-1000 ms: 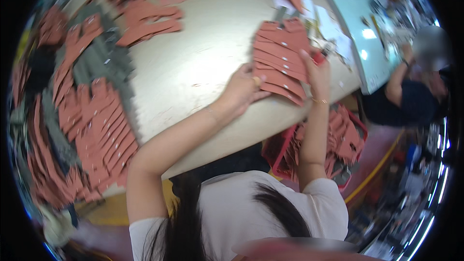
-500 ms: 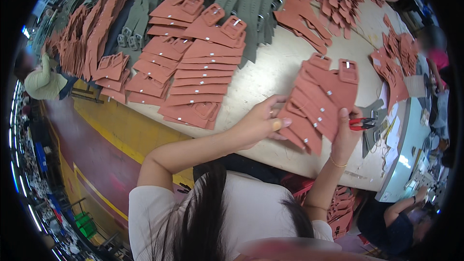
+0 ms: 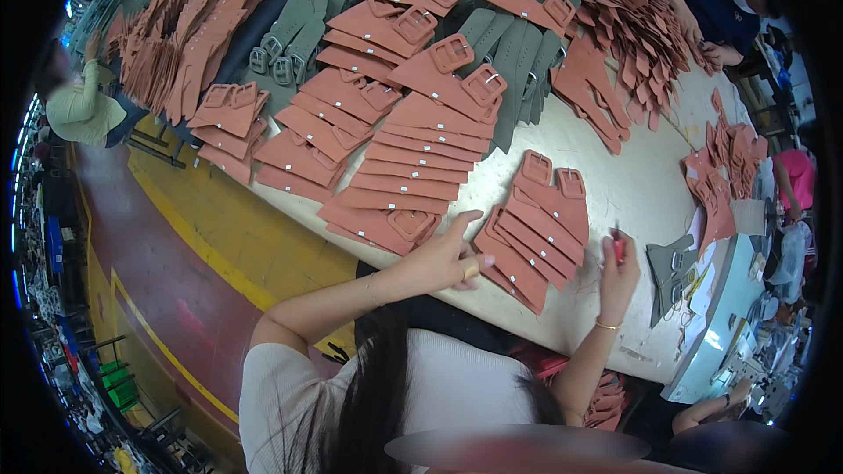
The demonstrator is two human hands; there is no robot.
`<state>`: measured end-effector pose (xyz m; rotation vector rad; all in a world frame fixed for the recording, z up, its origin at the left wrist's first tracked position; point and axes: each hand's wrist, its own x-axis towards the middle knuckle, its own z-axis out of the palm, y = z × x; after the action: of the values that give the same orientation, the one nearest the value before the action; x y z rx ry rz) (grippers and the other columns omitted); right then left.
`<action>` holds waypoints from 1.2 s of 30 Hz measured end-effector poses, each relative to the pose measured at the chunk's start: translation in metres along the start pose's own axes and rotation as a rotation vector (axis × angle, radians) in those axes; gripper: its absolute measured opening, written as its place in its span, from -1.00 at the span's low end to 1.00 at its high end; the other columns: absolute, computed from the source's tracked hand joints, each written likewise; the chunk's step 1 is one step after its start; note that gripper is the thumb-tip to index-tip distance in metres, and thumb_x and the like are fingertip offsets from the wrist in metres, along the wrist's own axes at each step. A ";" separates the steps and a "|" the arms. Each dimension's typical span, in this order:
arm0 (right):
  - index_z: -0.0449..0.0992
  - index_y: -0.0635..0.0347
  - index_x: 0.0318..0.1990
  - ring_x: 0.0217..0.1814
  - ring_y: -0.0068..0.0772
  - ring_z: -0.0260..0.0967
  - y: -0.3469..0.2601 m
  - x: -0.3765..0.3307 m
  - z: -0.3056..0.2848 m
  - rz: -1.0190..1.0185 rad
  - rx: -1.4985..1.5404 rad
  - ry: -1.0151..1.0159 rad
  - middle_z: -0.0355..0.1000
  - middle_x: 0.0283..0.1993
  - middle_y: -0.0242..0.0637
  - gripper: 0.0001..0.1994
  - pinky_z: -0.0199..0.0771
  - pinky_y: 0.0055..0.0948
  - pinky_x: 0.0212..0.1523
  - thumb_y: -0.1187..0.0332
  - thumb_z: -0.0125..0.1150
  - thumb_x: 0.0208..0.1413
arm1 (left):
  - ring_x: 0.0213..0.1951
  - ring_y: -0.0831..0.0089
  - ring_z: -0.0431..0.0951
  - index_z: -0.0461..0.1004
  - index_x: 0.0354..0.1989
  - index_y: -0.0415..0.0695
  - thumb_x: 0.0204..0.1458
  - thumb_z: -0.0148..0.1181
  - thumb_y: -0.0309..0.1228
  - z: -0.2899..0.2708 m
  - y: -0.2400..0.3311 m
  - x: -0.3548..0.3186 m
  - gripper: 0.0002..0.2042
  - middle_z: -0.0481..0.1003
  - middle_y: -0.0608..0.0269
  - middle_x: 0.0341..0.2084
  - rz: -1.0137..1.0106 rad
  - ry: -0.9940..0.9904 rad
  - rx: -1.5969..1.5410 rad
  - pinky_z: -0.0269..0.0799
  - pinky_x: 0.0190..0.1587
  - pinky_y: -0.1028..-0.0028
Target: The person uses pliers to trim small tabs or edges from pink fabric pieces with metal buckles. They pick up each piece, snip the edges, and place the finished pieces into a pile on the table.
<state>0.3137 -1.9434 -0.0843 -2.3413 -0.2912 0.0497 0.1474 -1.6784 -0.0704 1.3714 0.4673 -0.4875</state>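
A fanned stack of salmon-coloured belt pieces (image 3: 540,241) with covered buckles and small white tags lies on the pale table in front of me. At its left edge my left hand (image 3: 443,262) is open, index finger and thumb stretched out, holding nothing. A yellow band wraps one of its digits. My right hand (image 3: 620,279), apart from the stack on its right side, is closed on small red-handled snips (image 3: 619,248); their blades are mostly hidden or blurred. Left of my left hand sits a long overlapping row of similar belt pieces (image 3: 413,171).
Grey-green straps with metal buckles (image 3: 518,79) lie among the salmon rows. More salmon pieces (image 3: 632,35) are heaped at the back right. Grey-green pieces (image 3: 669,276) lie right of my right hand, beside a light-blue surface (image 3: 716,320). Co-workers stand at the far right and left.
The belt stack has gone from between my hands down onto the table. My left hand has let go of it, and my right hand has drawn away with the snips.
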 end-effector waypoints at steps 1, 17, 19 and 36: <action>0.46 0.33 -0.06 -0.37 -0.34 0.39 0.008 0.002 -0.006 -0.082 -0.021 0.100 0.48 -0.35 -0.12 -0.69 0.39 -0.41 -0.27 0.26 0.20 0.16 | -0.33 0.51 0.54 -0.11 0.35 -0.13 0.17 0.15 -0.25 -0.003 0.002 -0.006 -0.31 0.45 0.18 -0.40 0.009 -0.001 0.127 0.50 -0.42 0.51; 0.40 0.08 0.17 0.37 0.04 0.04 0.031 0.003 -0.036 -0.106 -0.365 0.148 0.12 0.31 -0.04 -0.52 0.10 -0.10 0.29 0.14 0.23 0.12 | 0.13 0.07 0.30 0.39 0.08 -0.15 0.08 0.17 -0.33 0.025 0.016 0.010 -0.62 0.32 0.04 0.05 0.759 0.104 0.545 0.24 0.17 0.25; 0.40 0.08 0.17 0.39 0.02 0.02 0.011 0.007 -0.024 -0.150 -0.276 0.103 0.10 0.33 -0.05 -0.53 0.09 -0.10 0.31 0.18 0.25 0.11 | 0.08 0.15 0.37 0.41 0.07 -0.16 0.09 0.17 -0.32 0.019 0.021 0.007 -0.63 0.38 0.07 0.00 0.687 0.022 0.414 0.28 0.15 0.27; 0.50 0.07 0.04 0.34 -0.06 0.10 -0.112 0.046 0.023 -0.496 -0.195 -0.251 0.17 0.31 -0.17 -0.61 0.18 -0.20 0.28 0.37 0.31 0.00 | 0.08 0.20 0.41 0.20 0.21 -0.29 0.22 0.03 -0.28 -0.216 0.036 0.001 -0.53 0.37 0.01 0.04 0.493 0.396 -0.550 0.37 0.14 0.26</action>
<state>0.3343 -1.8403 -0.0192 -2.3858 -1.0323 0.0754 0.1620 -1.4598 -0.0725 0.9887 0.5129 0.3112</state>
